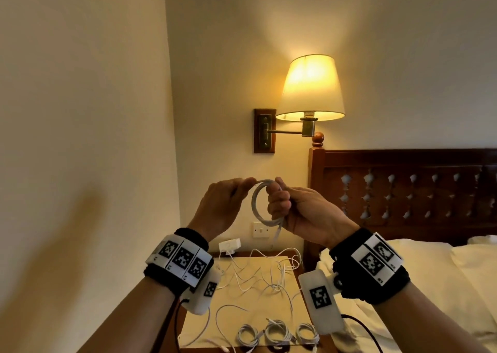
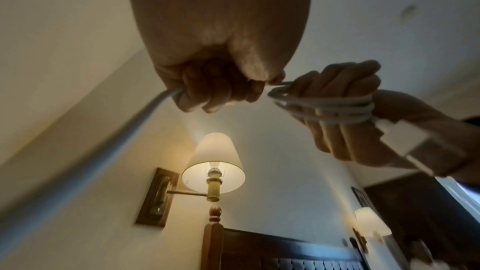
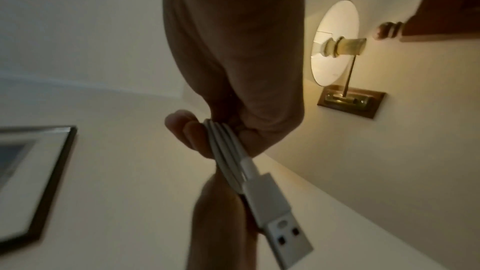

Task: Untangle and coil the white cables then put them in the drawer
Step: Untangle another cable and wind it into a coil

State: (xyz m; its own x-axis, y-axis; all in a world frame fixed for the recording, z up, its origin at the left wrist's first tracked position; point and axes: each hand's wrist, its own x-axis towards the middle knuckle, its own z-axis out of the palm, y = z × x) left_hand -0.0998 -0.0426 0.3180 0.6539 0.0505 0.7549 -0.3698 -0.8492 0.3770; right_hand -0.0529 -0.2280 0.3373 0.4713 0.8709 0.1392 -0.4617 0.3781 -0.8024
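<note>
1. Both forearms rise from the bottom of the head view toward the wall, wrists wrapped in black bands bearing white marker blocks, and the hands meet in mid-air above the bedside table (image 1: 271, 265).
2. The right hand (image 1: 301, 213) is closed into a fist around the coiled white cable (image 1: 255, 204), whose loops wrap around its curled fingers (image 2: 335, 130); the back of the hand faces about 3 o'clock.
3. In the right wrist view the loops run side by side through the fingers, and a USB-A plug (image 3: 283, 225) sticks out of the fist toward 5 o'clock.
4. The left hand (image 1: 223, 204) sits at 9 o'clock of the coil, fingers curled, pinching the cable's strand at the top of the loop between thumb and fingertips.
5. In the left wrist view a free length of the same cable leaves that fist toward 8 o'clock, blurred.
6. On the table, loose white cables (image 1: 258, 277) lie tangled across the middle, running up toward a white charger (image 1: 229, 246) at the back edge.
7. Three finished coils (image 1: 277, 335) lie in a row along the table's near edge, at 6 o'clock of the raised hands.
8. A lit wall lamp (image 1: 310, 89) hangs at 12 o'clock above the hands; a dark wooden headboard (image 1: 403, 191) and a white bed (image 1: 430, 285) fill the 3 o'clock side.
</note>
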